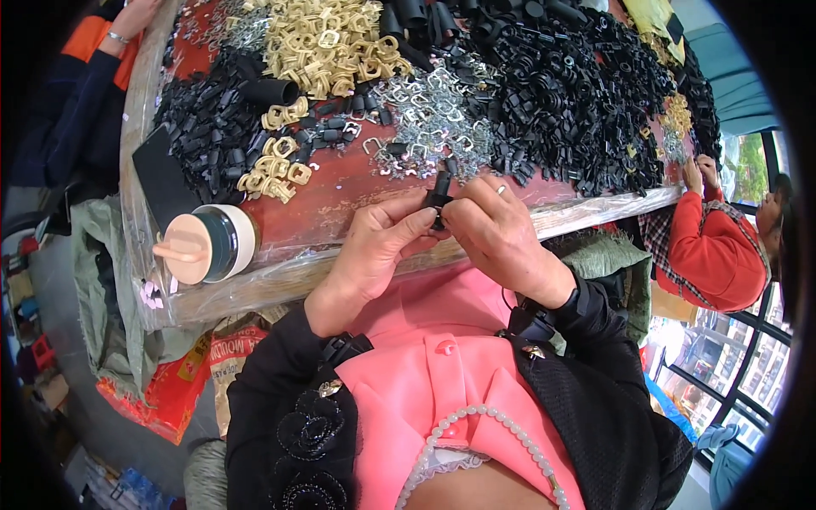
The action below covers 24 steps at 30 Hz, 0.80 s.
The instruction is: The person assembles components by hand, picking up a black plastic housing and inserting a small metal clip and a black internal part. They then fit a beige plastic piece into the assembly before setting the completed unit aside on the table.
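Note:
Over the near edge of the table, both hands meet around a small black plastic part (439, 197) with a short upright cylinder. My left hand (380, 242) pinches it from the left between thumb and fingers. From the right, the closed fingers of my right hand (500, 231) press on the same part and cover much of it. Just beyond the hands lies a pile of silvery U-shaped metal clips (433, 119). Gold-coloured ring-like parts (276, 170) and small black parts (208, 119) are heaped to the left of the clips.
A big heap of black plastic pieces (586, 93) spreads at the far right. On the near left stands a dark cup with a pink lid (189, 246), beside a black flat panel (161, 174). The table's wrapped wooden edge (246, 289) runs before me. Another person (722, 246) works at the right.

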Motion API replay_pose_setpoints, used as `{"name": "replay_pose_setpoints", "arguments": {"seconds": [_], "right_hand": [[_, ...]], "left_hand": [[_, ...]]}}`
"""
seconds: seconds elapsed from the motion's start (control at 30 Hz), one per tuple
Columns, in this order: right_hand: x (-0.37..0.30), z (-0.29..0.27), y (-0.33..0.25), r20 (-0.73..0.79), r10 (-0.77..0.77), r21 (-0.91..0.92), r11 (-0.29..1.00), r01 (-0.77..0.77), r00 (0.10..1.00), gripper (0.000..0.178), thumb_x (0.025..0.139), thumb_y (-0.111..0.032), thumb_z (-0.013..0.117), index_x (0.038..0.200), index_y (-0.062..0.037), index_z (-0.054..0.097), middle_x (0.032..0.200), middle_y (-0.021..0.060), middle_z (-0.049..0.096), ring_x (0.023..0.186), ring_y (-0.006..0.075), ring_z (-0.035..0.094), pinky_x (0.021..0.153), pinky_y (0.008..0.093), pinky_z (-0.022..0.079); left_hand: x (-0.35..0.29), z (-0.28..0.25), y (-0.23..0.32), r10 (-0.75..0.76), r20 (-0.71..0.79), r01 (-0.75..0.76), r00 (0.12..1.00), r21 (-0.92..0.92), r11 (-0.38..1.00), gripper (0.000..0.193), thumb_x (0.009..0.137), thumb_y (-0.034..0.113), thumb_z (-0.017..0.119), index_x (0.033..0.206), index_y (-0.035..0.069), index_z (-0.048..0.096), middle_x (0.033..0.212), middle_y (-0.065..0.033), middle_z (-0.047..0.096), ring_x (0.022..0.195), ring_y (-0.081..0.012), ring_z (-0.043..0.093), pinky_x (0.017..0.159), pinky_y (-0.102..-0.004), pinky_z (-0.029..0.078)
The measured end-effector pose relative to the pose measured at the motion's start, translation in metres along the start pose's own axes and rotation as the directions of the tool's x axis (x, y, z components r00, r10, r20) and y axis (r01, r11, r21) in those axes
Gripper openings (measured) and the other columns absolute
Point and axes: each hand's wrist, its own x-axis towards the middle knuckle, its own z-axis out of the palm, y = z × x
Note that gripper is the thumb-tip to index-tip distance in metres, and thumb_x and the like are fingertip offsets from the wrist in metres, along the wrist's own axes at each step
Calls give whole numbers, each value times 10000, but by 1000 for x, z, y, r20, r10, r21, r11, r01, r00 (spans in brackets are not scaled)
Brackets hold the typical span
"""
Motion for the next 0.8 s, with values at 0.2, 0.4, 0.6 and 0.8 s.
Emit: {"name": "replay_pose_setpoints", "arguments": {"seconds": [0.2, 0.4, 0.6, 0.8], "right_hand": [[8, 11, -1, 233, 369, 598, 675, -432, 900, 157, 686, -39, 626, 748, -34, 482, 689, 35, 438, 592, 122, 414, 532, 244, 350], [30, 39, 12, 458, 147, 870, 126, -476, 877, 167, 695, -41, 603, 805, -36, 477, 704, 54, 469, 597, 164, 482, 520, 270, 392], [94, 73, 7, 89, -165, 315, 940, 130, 982, 151, 703, -72, 584, 828, -59, 499, 725, 55, 497, 591, 179, 500, 523, 283, 403], [103, 102, 10, 185, -219, -62, 970, 234, 958, 78, 792, -135, 514, 843, -77, 527, 742, 43, 519, 564, 150, 474, 489, 228, 374]], "left_hand": [[-13, -15, 7, 48, 74, -48, 996, 6, 999, 287, 814, 135, 518, 1058, -16, 514, 923, -60, 582, 773, -123, 580, 704, -213, 461], [-43, -33, 24, 73, -13, -73, 997, 34, 997, 284, 792, 125, 516, 1034, -25, 517, 897, -92, 588, 773, -144, 582, 685, -229, 471], [-73, -64, 27, 95, 54, -101, 994, 126, 987, 273, 783, 107, 504, 1018, -32, 517, 889, -118, 589, 800, -180, 579, 734, -273, 460], [-73, -66, 23, 266, 1, -266, 964, 30, 964, 273, 778, 108, 520, 1008, -37, 512, 929, -126, 577, 877, -189, 553, 840, -307, 403]]}}
